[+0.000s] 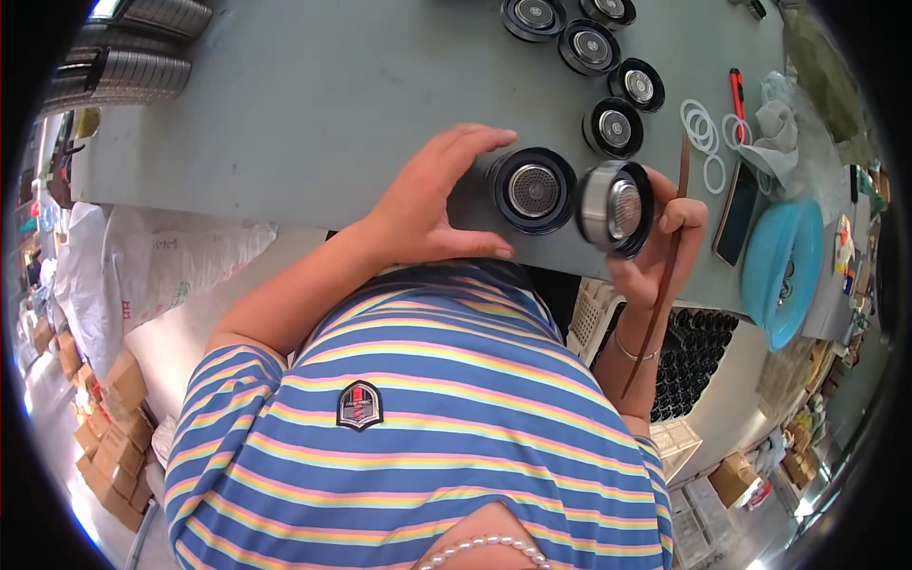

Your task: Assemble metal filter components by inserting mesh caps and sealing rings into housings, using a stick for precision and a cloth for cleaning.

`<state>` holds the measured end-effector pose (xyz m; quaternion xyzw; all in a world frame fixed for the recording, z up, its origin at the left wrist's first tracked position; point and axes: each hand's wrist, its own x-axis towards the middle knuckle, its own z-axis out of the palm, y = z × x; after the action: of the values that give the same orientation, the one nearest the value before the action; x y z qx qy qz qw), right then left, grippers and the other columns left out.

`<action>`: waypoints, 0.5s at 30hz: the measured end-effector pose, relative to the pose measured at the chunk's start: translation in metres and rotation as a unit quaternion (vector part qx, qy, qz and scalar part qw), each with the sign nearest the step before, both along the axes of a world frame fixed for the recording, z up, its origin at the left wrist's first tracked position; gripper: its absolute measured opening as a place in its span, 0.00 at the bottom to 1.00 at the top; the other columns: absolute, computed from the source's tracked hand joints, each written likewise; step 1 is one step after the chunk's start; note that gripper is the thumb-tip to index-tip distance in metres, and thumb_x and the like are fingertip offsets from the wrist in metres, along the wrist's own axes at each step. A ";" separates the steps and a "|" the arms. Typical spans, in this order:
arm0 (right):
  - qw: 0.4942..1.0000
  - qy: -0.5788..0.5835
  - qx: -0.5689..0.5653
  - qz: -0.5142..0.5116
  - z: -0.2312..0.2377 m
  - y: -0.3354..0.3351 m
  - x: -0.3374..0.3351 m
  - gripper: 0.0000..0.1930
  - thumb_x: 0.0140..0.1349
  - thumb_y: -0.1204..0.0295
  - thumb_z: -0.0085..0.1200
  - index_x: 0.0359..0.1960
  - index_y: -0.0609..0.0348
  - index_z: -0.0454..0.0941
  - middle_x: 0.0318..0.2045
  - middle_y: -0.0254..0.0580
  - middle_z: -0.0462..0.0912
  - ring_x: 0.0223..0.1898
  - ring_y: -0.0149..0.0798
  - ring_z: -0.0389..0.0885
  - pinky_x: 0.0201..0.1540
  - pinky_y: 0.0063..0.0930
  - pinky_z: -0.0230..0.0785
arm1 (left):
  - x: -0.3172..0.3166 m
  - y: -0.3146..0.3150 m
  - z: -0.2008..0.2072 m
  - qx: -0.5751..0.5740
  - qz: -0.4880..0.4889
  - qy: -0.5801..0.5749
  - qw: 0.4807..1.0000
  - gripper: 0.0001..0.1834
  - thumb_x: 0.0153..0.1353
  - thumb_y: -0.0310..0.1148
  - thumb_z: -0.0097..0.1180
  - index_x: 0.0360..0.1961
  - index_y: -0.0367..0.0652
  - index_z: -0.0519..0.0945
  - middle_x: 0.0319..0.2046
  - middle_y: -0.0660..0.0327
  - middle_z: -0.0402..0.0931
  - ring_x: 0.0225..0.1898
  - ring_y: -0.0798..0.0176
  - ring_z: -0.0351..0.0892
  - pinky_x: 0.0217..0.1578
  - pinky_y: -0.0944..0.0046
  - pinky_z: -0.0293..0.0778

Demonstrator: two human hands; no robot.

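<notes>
My left hand (432, 195) is open near the table's front edge, its thumb and fingers spread on the left side of a round black-rimmed part (533, 191). That part sits on the table with a silver perforated disc facing up; the hand appears apart from it. Just to the right, my right hand (676, 223) holds a similar round part (608, 209), tilted so that its silver side wall and disc show. A thin brown pointed stick (655, 309) is also held in the right hand, crossing the fingers and reaching down over the forearm.
Several like parts (613, 127) stand farther back on the grey table (313, 104). At the right lie white rings (700, 128), a red cutter (737, 93), a phone (736, 217) and a blue basin (784, 271). Stacked metal pieces (138, 74) are at far left.
</notes>
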<state>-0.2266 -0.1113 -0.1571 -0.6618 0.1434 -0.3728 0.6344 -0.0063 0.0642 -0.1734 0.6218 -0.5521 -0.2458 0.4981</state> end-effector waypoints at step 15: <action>0.984 0.091 -0.149 0.048 0.059 -0.015 0.021 0.21 0.73 0.59 0.52 0.53 0.66 0.80 0.43 0.48 0.85 0.39 0.33 0.80 0.41 0.27 0.70 | -0.007 -0.009 0.043 -0.062 0.044 -0.177 0.981 0.27 0.54 0.40 0.69 0.54 0.41 0.81 0.54 0.48 0.75 0.54 0.45 0.76 0.53 0.51 0.75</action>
<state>-0.2052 -0.1268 -0.0977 -0.7860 0.1113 -0.2977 0.5302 -0.0135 0.0555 -0.1301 0.6469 -0.6177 -0.0750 0.4409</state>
